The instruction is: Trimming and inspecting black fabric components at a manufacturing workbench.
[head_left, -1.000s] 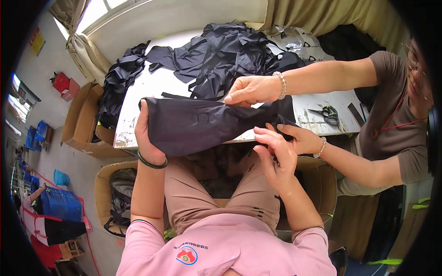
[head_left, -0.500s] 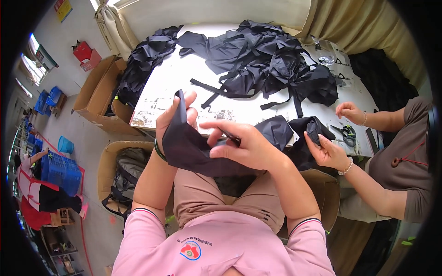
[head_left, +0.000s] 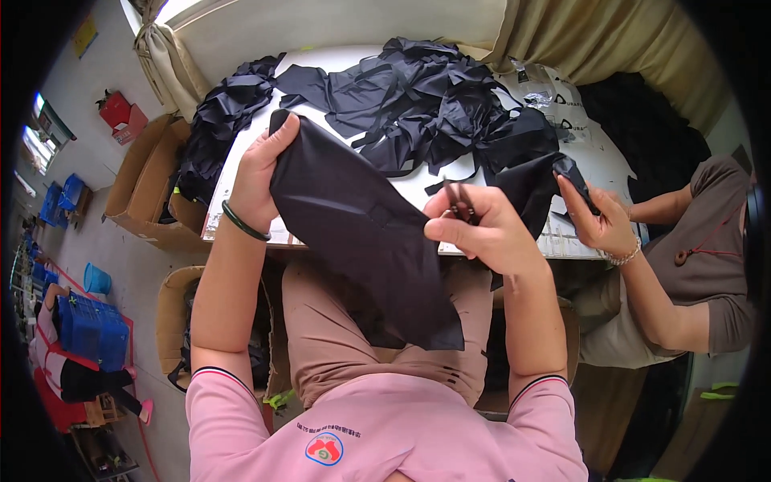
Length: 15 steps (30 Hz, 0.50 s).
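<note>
Our left grip (head_left: 259,177) holds the upper end of a black fabric piece (head_left: 361,233), which slants across the near edge of the surface (head_left: 610,157); our right grip (head_left: 494,233) is closed around small dark snips (head_left: 460,205) beside the fabric.

wall (head_left: 345,30): pale | window (head_left: 167,10): bright, upper left | curtain (head_left: 598,40): beige, right | floor (head_left: 157,301): grey | table (head_left: 606,154): white
</note>
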### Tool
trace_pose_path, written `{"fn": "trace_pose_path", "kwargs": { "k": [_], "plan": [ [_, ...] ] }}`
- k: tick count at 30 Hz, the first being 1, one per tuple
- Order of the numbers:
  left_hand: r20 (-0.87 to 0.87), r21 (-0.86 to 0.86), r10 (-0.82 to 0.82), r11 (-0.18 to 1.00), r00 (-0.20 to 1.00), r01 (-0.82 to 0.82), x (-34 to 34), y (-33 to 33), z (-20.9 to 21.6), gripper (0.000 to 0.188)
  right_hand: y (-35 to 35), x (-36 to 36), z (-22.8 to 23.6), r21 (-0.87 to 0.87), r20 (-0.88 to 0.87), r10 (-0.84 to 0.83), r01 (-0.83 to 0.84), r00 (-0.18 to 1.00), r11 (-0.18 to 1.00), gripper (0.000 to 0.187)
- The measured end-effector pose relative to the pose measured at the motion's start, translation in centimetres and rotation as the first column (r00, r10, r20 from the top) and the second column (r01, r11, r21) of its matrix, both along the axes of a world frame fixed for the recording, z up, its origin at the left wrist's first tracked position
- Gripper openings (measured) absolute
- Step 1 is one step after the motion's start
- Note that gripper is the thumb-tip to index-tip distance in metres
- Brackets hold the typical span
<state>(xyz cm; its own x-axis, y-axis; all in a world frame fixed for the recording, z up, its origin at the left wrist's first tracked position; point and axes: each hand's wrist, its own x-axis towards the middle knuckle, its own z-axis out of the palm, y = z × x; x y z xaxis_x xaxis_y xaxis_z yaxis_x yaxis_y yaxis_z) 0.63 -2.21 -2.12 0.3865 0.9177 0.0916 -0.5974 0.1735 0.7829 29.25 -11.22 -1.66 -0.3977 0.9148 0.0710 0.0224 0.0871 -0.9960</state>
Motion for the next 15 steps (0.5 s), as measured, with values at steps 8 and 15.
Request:
{"fn": "trace_pose_path", "kwargs": {
  "k": [8, 15],
  "plan": [
    [-0.123, 0.289, 0.164, 0.949, 0.979, -0.123, 1.3, 2.8, 4.1, 0.011, 1.3, 1.2, 1.1, 0.193, 0.057, -0.214, 0.199, 0.975, 0.961, 0.018],
    [-0.175, 0.284, 0.132, 0.955, 0.976, -0.078, 1.8, 2.1, 4.5, 0.011, 0.4, 1.5, -0.3, 0.103, -0.026, -0.171, 0.172, 0.985, 0.980, 0.018]
  ]
}}
